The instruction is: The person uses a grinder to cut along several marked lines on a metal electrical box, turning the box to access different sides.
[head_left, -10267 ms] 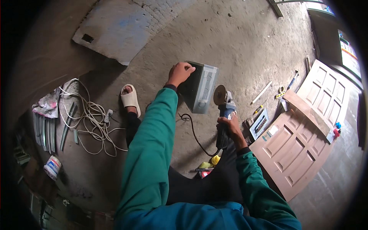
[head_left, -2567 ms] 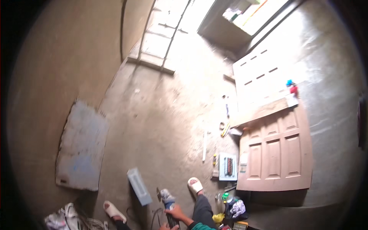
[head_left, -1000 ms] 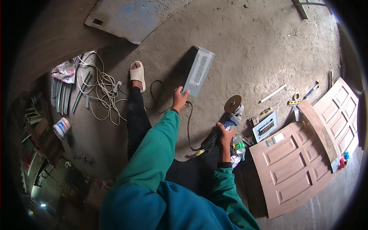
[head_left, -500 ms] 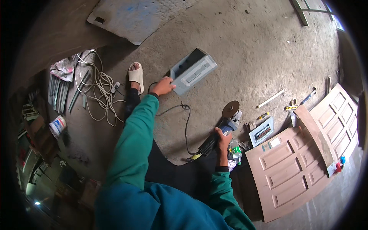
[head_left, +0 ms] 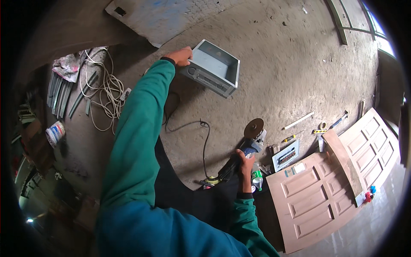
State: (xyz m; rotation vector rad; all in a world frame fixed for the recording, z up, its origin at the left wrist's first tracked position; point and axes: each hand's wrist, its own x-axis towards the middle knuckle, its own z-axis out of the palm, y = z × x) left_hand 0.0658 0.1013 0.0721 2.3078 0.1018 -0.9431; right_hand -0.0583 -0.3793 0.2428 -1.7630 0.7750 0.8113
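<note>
A grey metal box (head_left: 214, 64), open on one side with knockout rings along its wall, is gripped at its left edge by my left hand (head_left: 180, 56). Its hollow faces up and it is tilted. Lower right, my right hand (head_left: 245, 164) is wrapped round the body of an angle grinder (head_left: 251, 146). A brown cutting disc (head_left: 254, 128) sits at the grinder's far end, well apart from the box. From its rear a dark power cord (head_left: 207, 147) curls over the concrete floor.
Wooden panelled doors (head_left: 305, 188) lie at the right, with a blue-grey metal plate (head_left: 286, 156), a green-labelled plastic bottle (head_left: 257, 177), a hammer (head_left: 339, 119) and a white stick (head_left: 298, 121) nearby. At left are a coiled white cable (head_left: 108, 92), metal strips (head_left: 61, 94) and a bucket (head_left: 55, 133).
My left hand has moved farther away and turned the metal box, so that its open side now faces up. The grinder stays in my right hand, shifted slightly left in view.
</note>
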